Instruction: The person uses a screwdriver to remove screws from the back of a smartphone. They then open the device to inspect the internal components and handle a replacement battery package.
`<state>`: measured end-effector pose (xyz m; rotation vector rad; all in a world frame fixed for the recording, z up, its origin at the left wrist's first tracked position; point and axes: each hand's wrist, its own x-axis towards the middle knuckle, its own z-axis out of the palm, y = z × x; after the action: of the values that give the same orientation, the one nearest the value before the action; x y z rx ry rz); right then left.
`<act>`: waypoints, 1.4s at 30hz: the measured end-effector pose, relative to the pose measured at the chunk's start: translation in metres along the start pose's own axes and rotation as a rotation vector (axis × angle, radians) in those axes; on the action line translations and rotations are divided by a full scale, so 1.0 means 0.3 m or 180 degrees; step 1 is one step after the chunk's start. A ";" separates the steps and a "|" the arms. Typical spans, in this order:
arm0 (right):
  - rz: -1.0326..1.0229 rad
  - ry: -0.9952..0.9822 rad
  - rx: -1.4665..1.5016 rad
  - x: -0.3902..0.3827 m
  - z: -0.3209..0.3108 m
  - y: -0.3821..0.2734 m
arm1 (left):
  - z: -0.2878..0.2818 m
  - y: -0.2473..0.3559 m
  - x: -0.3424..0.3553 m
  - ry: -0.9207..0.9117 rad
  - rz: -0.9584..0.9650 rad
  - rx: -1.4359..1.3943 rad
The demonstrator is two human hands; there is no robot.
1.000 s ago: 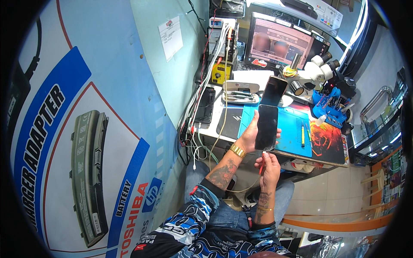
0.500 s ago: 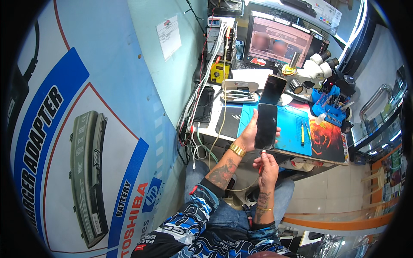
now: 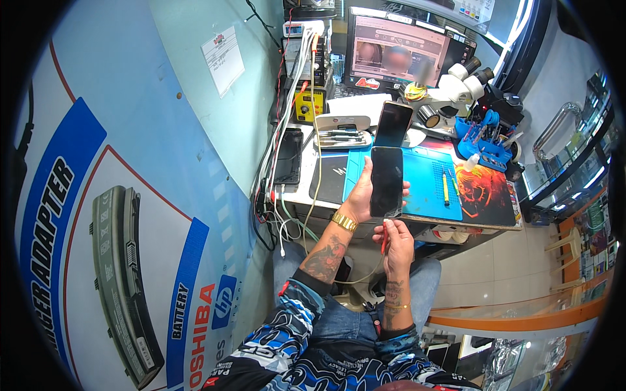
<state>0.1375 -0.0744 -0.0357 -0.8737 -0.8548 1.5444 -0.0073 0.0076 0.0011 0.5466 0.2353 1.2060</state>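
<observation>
My left hand (image 3: 362, 195) is wrapped round a black smartphone (image 3: 387, 181), screen up, over the blue work mat (image 3: 430, 163). My right hand (image 3: 395, 238), just below, pinches a red cable plug (image 3: 385, 238) with its tip at or just under the phone's bottom edge; I cannot tell whether they touch. A pale cord hangs from the plug. A second phone (image 3: 394, 122) stands tilted behind the held one. On the mat lie a yellow pen-like tool (image 3: 445, 189) and another slim tool. A dark phone (image 3: 285, 156) rests at the desk's left, beside a tool case (image 3: 339, 141).
At the back are a laptop screen (image 3: 398, 55), a microscope (image 3: 460, 88) and a power supply (image 3: 306, 101) with hanging cables. A blue tool holder (image 3: 482, 146) is at right. A poster wall (image 3: 208, 163) borders the left; chairs (image 3: 564, 251) are at lower right.
The desk and both hands appear shifted left in the view. The phone is still in my left hand; the red plug's tip sits very slightly lower against the phone's bottom edge than before.
</observation>
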 end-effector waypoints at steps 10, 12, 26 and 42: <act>0.0026 -0.0008 -0.0061 0.001 -0.001 0.016 | -0.024 -0.004 0.002 -0.0214 -0.0063 0.0167; 0.0027 0.0004 -0.0051 0.000 0.003 0.012 | -0.019 -0.003 -0.001 -0.0141 -0.0051 0.0219; 0.0012 -0.0053 -0.0032 0.005 0.009 0.014 | -0.029 -0.003 0.005 -0.0143 -0.0017 0.0163; -0.0044 -0.0076 -0.0108 0.008 0.018 0.006 | -0.018 -0.010 0.000 -0.0004 0.0134 0.0140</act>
<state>0.1316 -0.0726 -0.0350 -0.8737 -0.9048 1.5349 -0.0074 0.0083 -0.0050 0.5931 0.2509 1.2437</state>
